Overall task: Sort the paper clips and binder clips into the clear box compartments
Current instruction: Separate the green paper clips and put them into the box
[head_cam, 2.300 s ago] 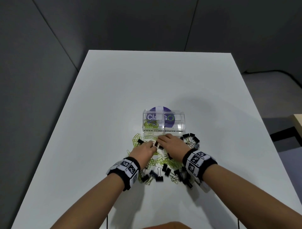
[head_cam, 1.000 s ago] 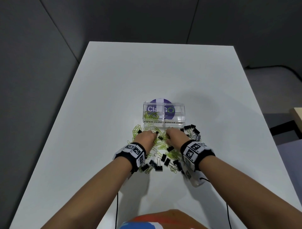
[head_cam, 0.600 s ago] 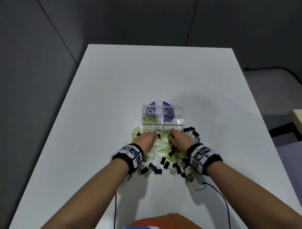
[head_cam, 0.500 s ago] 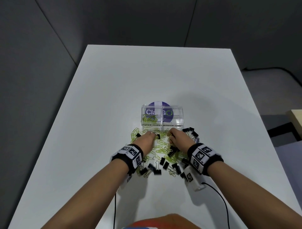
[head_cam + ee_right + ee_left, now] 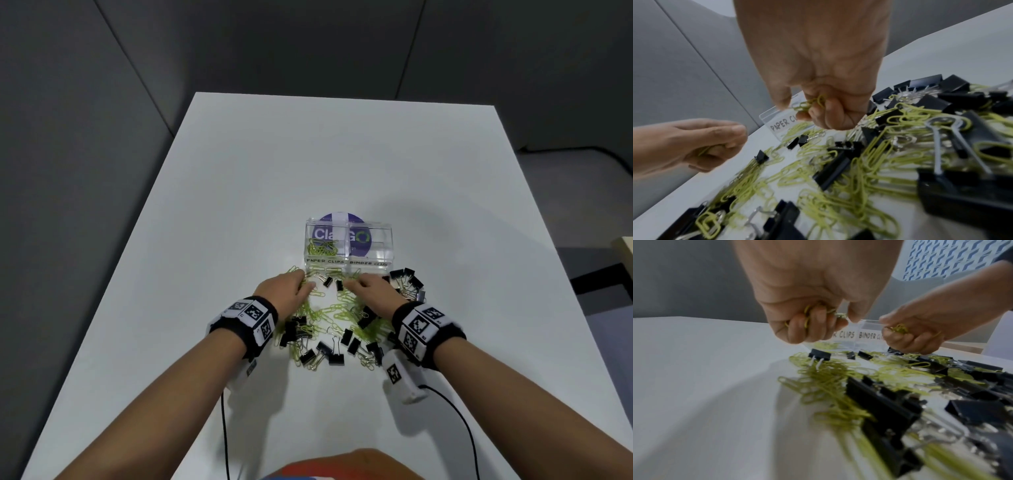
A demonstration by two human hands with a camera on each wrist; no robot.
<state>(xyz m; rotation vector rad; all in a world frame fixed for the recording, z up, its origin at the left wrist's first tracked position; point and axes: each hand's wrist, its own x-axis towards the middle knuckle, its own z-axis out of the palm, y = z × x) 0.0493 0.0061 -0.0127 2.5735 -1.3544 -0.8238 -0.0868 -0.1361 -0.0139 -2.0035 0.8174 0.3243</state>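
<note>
A clear two-compartment box (image 5: 387, 246) stands mid-table, labelled PAPER CLIPS on the left and BINDER CLIPS on the right. Several yellow-green paper clips (image 5: 320, 248) lie in its left compartment. In front of it spreads a mixed pile of yellow-green paper clips (image 5: 329, 313) and black binder clips (image 5: 406, 282). My left hand (image 5: 291, 287) hovers over the pile's left side, fingers curled round a bunch of paper clips (image 5: 809, 313). My right hand (image 5: 371, 291) is just in front of the box, also gripping a bunch of paper clips (image 5: 812, 102).
The white table (image 5: 342, 154) stretches far behind the box, with grey walls beyond. Cables (image 5: 224, 428) trail from both wrist cameras toward the near edge. A pale wooden edge (image 5: 625, 248) shows at far right, off the table.
Both hands have stayed low over the pile just before the box, shifting slightly apart while picking at paper clips. The box has not moved.
</note>
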